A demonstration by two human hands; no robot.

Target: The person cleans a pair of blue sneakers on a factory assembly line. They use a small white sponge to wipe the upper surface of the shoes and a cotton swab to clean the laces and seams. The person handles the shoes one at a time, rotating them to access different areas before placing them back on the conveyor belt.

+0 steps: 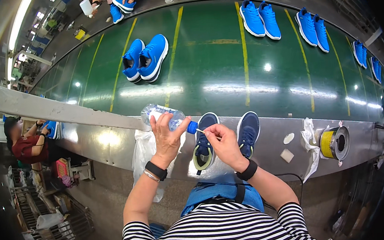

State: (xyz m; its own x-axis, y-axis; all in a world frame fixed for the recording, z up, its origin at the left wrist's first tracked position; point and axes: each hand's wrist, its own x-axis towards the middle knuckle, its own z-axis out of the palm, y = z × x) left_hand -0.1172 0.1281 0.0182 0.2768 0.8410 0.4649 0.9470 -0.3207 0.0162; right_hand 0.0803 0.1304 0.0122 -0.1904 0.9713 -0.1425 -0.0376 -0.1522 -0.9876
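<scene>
My left hand [168,135] is wrapped round a clear plastic bottle [149,110] with a blue cap [192,127], tilted so that the cap points right. In the fingertips of my right hand [223,143] is a thin pale stick [200,131], its end close to the cap; whether it comes out of the cap I cannot tell. Below and behind the hands, a pair of dark navy sneakers rests on the metal ledge: the left sneaker [202,152] has a pale green lining, and the right sneaker [249,131] is partly hidden by my right hand.
Beyond the ledge [276,154] runs a green conveyor belt [210,69] with yellow lines, carrying pairs of blue sneakers [153,57]. A metal bar [60,110] crosses at left. A tin [334,143] and white cloth [310,146] lie right. Co-workers handle blue shoes [124,3] across the belt and at left.
</scene>
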